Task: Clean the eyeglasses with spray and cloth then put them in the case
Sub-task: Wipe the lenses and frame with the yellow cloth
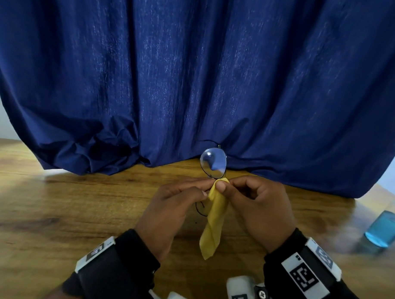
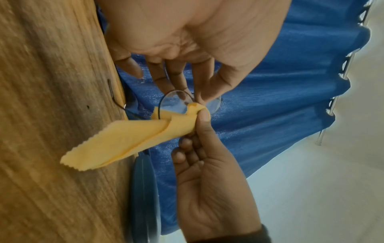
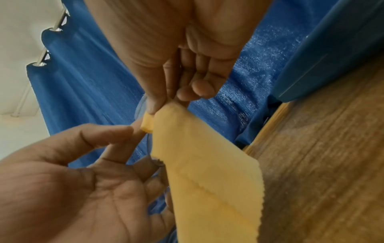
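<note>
My right hand (image 1: pixel 260 204) pinches the yellow cloth (image 1: pixel 214 219) over one lens; my left hand (image 1: pixel 170 206) grips the eyeglasses (image 1: pixel 213 163), held above the wooden table (image 1: pixel 66 212).

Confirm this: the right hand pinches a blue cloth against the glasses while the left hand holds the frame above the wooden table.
Not quite: the cloth is yellow, not blue, as the head view shows. The rest stands: the right hand pinches it against the glasses, and the left hand holds the frame above the wooden table.
</note>
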The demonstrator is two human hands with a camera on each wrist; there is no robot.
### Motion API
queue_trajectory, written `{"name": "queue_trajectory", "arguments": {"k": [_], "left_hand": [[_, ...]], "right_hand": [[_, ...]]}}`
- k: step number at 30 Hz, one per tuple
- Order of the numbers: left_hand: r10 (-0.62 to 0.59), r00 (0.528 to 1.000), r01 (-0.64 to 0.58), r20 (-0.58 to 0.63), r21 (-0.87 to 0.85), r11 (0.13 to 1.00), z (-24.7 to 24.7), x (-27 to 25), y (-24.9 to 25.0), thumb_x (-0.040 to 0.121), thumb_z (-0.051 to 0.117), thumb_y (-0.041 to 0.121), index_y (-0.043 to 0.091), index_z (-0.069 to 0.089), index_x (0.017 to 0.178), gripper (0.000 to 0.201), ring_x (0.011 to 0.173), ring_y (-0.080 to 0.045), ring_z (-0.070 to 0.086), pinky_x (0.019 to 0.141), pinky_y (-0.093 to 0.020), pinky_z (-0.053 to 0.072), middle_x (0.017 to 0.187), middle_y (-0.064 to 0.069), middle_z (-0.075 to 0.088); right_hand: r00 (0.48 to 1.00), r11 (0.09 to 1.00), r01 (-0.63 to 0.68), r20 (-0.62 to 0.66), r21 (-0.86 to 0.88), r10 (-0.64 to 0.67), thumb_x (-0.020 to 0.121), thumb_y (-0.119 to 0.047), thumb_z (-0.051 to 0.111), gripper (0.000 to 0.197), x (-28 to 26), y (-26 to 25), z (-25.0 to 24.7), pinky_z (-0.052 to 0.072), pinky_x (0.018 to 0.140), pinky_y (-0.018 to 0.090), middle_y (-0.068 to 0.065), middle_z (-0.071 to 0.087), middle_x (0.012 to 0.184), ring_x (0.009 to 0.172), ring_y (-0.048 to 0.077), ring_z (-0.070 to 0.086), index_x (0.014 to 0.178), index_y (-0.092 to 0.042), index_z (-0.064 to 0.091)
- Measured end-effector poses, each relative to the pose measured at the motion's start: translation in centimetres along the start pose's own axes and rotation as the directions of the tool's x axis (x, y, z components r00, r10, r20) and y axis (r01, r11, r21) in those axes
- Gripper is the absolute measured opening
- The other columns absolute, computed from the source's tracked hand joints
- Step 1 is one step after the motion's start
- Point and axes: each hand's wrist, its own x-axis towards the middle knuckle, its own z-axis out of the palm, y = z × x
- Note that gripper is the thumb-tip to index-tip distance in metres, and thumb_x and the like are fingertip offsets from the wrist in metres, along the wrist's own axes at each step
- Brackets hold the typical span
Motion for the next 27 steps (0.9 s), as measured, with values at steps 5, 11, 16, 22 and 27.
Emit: {"name": "queue_trajectory", "arguments": {"k": [5, 11, 16, 22, 27], "left_hand": [[0.026, 1.0, -0.026, -0.005, 0.027, 0.999, 0.4, -0.2, -0.2, 0.096, 0.055, 0.005, 0.02, 0.077, 0.115, 0.033, 0.099, 0.015, 0.065, 0.066, 0.004, 0.043, 0.109, 0.023, 0.077], [0.017, 0.999, -0.017, -0.031, 0.018, 1.0, 0.5, -0.1, -0.4, 0.096, 0.057, 0.006, 0.019, 0.077, 0.116, 0.031, 0.097, 0.012, 0.067, 0.065, 0.003, 0.044, 0.11, 0.018, 0.078], [0.028, 1.0, -0.028, -0.007, 0.011, 1.0, 0.7, -0.3, -0.3, 0.096, 0.055, 0.002, 0.019, 0.078, 0.11, 0.032, 0.093, 0.015, 0.067, 0.064, 0.003, 0.045, 0.106, 0.02, 0.078], [0.008, 0.999, -0.008, -0.047, -0.012, 1.0, -0.1, 0.2, -0.8, 0.098, 0.056, 0.007, 0.016, 0.078, 0.111, 0.028, 0.095, 0.012, 0.068, 0.063, 0.003, 0.044, 0.106, 0.014, 0.08], [0.062, 0.997, -0.059, -0.038, 0.058, 0.997, -0.5, 0.4, -1.2, 0.098, 0.057, 0.011, 0.018, 0.078, 0.111, 0.026, 0.108, -0.002, 0.069, 0.09, -0.015, 0.051, 0.11, 0.008, 0.079]], "right_hand": [[1.0, 0.998, 0.001, -0.008, -0.064, -0.001, 0.09, -0.032, 0.071, 0.01, 0.0, 0.5, 0.1, 0.047, 0.064, 0.01, -0.014, 0.074, 0.074, 0.072, -0.001, 0.067, 0.086, -0.026, 0.078], [0.986, 0.998, -0.056, -0.154, 0.031, 0.06, 0.076, -0.038, 0.083, 0.016, 0.0, 0.4, 0.1, 0.058, 0.066, 0.021, -0.014, 0.075, 0.079, 0.074, 0.002, 0.071, 0.081, -0.027, 0.072], [0.993, 1.0, -0.009, -0.118, -0.001, 0.009, 0.078, -0.038, 0.082, 0.014, 0.0, 0.2, 0.2, 0.059, 0.067, 0.024, -0.011, 0.076, 0.079, 0.074, 0.005, 0.071, 0.08, -0.027, 0.074], [0.999, 0.999, -0.04, 0.011, -0.012, 0.04, 0.078, -0.032, 0.084, 0.011, 0.0, 0.6, 0.5, 0.059, 0.064, 0.025, -0.008, 0.077, 0.076, 0.07, 0.005, 0.071, 0.079, -0.025, 0.076], [0.998, 1.0, -0.024, -0.052, 0.02, 0.025, 0.078, -0.037, 0.083, 0.013, -0.2, 0.3, 0.4, 0.06, 0.064, 0.027, -0.01, 0.076, 0.075, 0.07, 0.006, 0.072, 0.077, -0.026, 0.076]]}}
